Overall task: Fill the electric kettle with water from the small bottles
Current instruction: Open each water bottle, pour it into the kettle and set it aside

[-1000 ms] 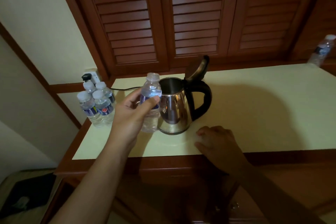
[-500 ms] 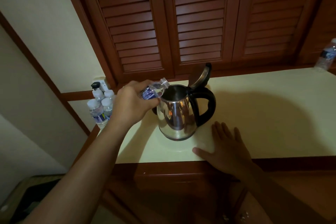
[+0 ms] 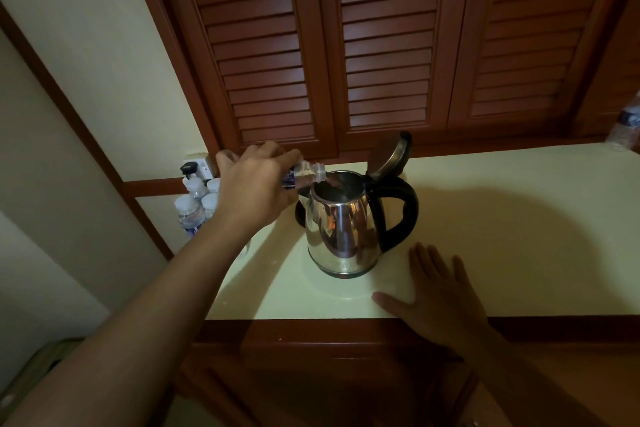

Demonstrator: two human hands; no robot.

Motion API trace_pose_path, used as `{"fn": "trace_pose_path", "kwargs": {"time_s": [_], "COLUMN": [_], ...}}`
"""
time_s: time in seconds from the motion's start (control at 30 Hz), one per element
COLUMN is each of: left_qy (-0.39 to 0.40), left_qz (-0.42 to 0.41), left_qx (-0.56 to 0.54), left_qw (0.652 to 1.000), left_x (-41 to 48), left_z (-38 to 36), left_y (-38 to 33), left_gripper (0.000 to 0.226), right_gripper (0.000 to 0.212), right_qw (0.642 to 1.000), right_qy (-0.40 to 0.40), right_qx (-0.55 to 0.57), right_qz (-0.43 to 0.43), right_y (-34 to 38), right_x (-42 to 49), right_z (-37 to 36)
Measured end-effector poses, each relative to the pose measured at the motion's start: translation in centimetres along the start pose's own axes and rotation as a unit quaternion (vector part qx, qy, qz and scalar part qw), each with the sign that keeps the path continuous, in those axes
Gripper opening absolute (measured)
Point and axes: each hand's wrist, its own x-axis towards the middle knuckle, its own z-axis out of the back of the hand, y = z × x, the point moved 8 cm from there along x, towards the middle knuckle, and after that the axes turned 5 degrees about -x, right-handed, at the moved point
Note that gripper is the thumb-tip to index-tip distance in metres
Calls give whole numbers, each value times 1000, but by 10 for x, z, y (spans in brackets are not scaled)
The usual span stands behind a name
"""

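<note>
the left hand (image 3: 256, 184) clamps the small clear plastic bottle (image 3: 304, 177) tipped over the shiny steel kettle (image 3: 341, 229) to pour; right hand (image 3: 440, 298) lies flat, holding nothing, near the table's (image 3: 519, 218) front edge.

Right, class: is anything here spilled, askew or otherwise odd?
Nothing stands out. The left hand tips a small bottle over the open kettle, lid raised. No spill shows on the countertop. The right hand lies flat on the counter.

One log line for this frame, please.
phase: pouring | left hand: holds bottle tipped over open kettle | right hand: flat on counter | lid: up
</note>
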Motion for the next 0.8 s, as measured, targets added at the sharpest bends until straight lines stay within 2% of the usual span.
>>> {"fn": "trace_pose_path", "kwargs": {"time_s": [0.57, 0.8], "left_qy": [-40, -37], "left_qz": [-88, -130], "left_qx": [43, 54], "left_qw": [994, 989], "left_x": [9, 14], "left_z": [-7, -4], "left_y": [-15, -28], "left_gripper": [56, 61], "right_gripper": [123, 123], "right_qw": [1000, 1000], "right_qy": [6, 1], "right_qx": [12, 12], "right_qz": [-5, -7], "right_y": [-2, -2], "right_x": [0, -1], "right_z": [-3, -1]}}
